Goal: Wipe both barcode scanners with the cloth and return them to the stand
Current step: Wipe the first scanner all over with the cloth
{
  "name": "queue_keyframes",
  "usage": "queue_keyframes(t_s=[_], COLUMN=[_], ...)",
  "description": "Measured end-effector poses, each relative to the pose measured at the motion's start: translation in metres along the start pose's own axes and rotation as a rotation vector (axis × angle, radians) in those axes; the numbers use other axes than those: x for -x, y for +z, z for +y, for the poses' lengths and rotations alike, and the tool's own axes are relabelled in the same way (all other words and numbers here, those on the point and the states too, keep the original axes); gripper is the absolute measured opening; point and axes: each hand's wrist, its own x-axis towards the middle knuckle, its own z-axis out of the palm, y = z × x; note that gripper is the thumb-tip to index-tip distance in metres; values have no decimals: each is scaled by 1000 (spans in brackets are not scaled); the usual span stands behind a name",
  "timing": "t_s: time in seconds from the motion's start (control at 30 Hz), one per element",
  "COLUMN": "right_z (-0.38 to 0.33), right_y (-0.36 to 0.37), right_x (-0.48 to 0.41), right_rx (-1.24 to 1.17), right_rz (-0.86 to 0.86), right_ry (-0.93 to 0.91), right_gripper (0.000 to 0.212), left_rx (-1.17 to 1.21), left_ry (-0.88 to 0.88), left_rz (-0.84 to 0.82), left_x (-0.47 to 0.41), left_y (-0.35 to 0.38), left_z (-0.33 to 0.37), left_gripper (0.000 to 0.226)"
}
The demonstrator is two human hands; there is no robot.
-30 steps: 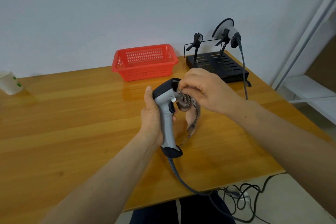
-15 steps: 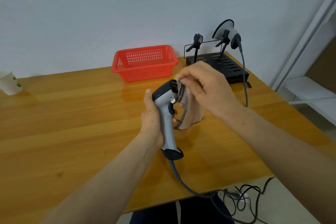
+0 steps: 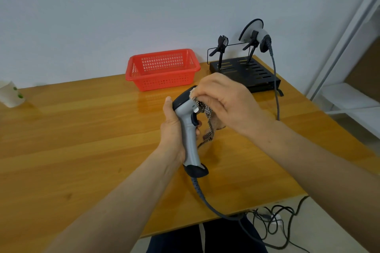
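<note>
The surface point(image 3: 82, 129) lies under both hands, and its near edge is our first worry. The cable point(image 3: 205, 199) of the held scanner point(image 3: 188, 127) drops from below our left hand point(image 3: 173, 131) over that edge into a tangle on the floor. We judge that it may catch there and tug the scanner when we reach for the stand point(image 3: 257, 74).

The stand sits beyond our right hand point(image 3: 228, 100), with its nearer cradle free. The second scanner point(image 3: 258, 34) hangs in the far cradle, and its lead point(image 3: 275, 88) falls just past our right wrist. A wide wiping stroke could hook that lead and pull the second scanner down.

Our left hand is wrapped round the grey handle and holds it upright above the surface. A fingertip lies beside the trigger, so a tighter squeeze might fire it.

Our right hand is curled over the scanner's dark head and pinches the cloth point(image 3: 208, 121) against it. The rest of the cloth dangles loose between the hands. If the pinch slackens it could slip free, or the tail could wrap the handle.
</note>
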Motion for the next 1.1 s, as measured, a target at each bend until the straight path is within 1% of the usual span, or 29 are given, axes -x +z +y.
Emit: queue_keyframes(t_s=[0.07,0.1,0.2,0.3,0.4,0.47,0.53,0.6,0.67,0.73,0.83,0.93,1.03,1.1], right_z=[6,10,13,1,15,30,31,18,7,3,8,16,21,18], right_y=[0,-3,-12,-4,3,-4,-11,-13,-7,0,5,5,-2,-6], right_x=[9,13,13,8,23,32,28,14,5,3,6,8,10,6], right_rx=[92,117,105,79,210,299,243,145,92,58,108,199,203,130], right_rz=[-85,-105,-37,-21,-113,-158,-63,47,70,82,112,61,-64,-107], right_ry=[-39,-30,14,-33,-25,40,112,74,24,29,43,112,146,185], right_gripper=[25,28,26,19,12,17,13,17,20,19,19,25,16,12], left_rx=[24,32,29,29,50,53,44,34,27,19,7,-9,-41,-48], left_ry=[-6,-4,8,20,5,31,44,26,6,4,35,68,70,91], left_rz=[-14,-20,-9,-12,-37,-33,-25,-13,-13,-21,-27,-18,-5,15], left_x=[2,2,2,2,4,4,4,5,7,7,7,6,6,4], left_y=[-1,-2,-4,0,0,-2,-3,-1,3,6,6,4,3,4], left_z=[2,4,6,2,4,8,9,7,3,-1,-3,1,4,4], left_gripper=[66,66,67,66,66,66,65,65,66,66,68,67,66,66])
